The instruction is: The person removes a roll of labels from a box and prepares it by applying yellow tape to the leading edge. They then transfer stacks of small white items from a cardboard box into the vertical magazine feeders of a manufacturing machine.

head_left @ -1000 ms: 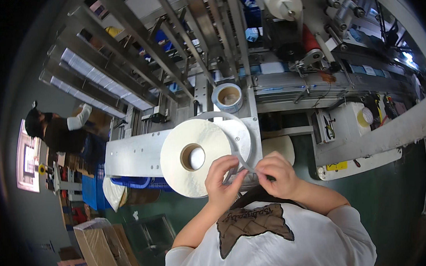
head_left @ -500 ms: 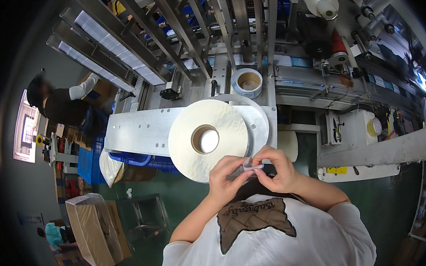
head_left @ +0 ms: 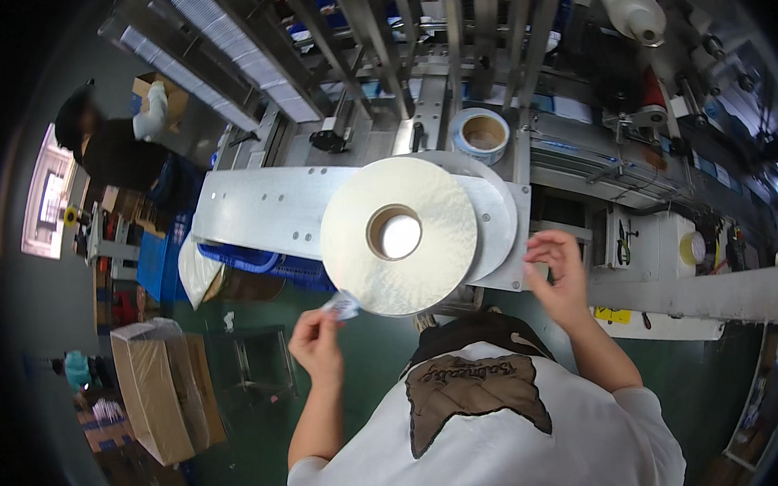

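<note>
A large cream-coloured roll (head_left: 440, 214) with a cardboard core lies flat over the end of a metal plate (head_left: 255, 210). A clear disc (head_left: 498, 220) shows from under its right side. My left hand (head_left: 317, 348) is at the roll's lower left, thumb and fingers pinched on a small white and blue label (head_left: 343, 306). The label's far end is by the roll's rim; I cannot tell whether it touches. Over on the right, my right hand (head_left: 562, 278) holds nothing, its fingers apart and slightly curled, beside the plate's right corner.
A smaller blue-edged label roll (head_left: 481, 136) sits on the machine behind. Upright metal guides (head_left: 379, 50) hold stacks of sheets (head_left: 247, 57) at the far left. A person (head_left: 120, 151) works there. A wrapped carton (head_left: 155, 392) and a stool (head_left: 259, 360) stand at left.
My hands, together in front of the roll before, have parted. The left went left with the label, the right moved right and opened. The view has shifted slightly.
</note>
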Demonstrator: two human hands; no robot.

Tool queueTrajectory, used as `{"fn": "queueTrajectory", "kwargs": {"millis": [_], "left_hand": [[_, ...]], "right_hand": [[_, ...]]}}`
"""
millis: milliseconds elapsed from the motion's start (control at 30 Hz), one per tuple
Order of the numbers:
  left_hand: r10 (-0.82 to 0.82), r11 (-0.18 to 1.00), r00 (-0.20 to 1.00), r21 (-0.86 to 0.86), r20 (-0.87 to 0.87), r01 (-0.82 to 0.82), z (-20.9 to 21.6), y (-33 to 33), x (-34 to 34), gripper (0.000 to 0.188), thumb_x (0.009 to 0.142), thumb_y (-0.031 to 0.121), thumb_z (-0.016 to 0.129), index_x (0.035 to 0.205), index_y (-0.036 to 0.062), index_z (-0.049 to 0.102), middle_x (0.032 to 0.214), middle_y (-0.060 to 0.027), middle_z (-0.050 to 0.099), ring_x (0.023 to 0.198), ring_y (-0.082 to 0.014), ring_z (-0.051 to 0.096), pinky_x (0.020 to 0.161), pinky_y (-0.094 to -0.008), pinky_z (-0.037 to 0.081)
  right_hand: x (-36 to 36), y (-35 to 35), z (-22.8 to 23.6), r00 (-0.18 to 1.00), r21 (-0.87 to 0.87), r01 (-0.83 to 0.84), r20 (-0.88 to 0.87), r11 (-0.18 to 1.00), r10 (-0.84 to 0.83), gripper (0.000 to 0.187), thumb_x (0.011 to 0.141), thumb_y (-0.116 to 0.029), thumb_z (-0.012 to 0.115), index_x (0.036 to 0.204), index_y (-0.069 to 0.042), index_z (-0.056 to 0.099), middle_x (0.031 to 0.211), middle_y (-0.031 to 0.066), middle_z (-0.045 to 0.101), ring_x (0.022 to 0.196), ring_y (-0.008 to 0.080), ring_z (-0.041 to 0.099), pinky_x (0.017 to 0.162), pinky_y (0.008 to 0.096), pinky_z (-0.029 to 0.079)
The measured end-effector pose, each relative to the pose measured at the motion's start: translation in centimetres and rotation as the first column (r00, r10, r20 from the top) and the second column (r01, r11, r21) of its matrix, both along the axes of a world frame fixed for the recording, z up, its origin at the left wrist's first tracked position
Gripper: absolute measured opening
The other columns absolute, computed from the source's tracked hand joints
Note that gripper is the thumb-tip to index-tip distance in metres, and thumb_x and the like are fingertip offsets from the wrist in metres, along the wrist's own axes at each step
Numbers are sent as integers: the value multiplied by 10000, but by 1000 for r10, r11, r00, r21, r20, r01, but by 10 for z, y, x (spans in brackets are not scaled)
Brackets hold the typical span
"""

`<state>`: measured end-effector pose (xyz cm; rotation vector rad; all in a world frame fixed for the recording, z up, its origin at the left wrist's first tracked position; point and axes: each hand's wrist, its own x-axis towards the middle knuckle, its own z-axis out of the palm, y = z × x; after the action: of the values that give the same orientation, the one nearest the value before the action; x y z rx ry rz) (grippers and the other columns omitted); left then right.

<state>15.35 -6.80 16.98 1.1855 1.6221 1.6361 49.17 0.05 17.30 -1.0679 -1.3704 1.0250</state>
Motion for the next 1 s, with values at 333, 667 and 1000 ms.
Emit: {"fn": "queueTrajectory", "kwargs": {"millis": [333,667,1000], "left_hand": [[562,619,756,-777,337,-114,-244,27,-35,138,782,46,613,911,-2,630,847,-80,626,677,-191,629,574,-293,573],[55,963,82,-74,995,261,-378,92,-71,497,959,457,408,1170,23,530,1142,-111,599,1024,-255,580,892,-417,473],[542,816,454,-573,708,-80,-295,71,-107,202,905,256,514,936,71,591,789,-34,619,636,-143,587,505,-241,472]], "right_hand": [[11,-2,-30,996,-217,53,80,975,-36,263,822,31,596,1074,-5,529,985,53,546,887,110,544,820,241,437],[-23,7,-17,906,-22,-7,422,1000,15,364,823,46,545,1181,-20,533,1163,70,433,980,140,488,829,251,436],[-11,17,-11,654,51,-52,756,997,-5,369,705,56,634,1050,-76,621,1189,152,447,1024,288,539,897,354,442]]}}
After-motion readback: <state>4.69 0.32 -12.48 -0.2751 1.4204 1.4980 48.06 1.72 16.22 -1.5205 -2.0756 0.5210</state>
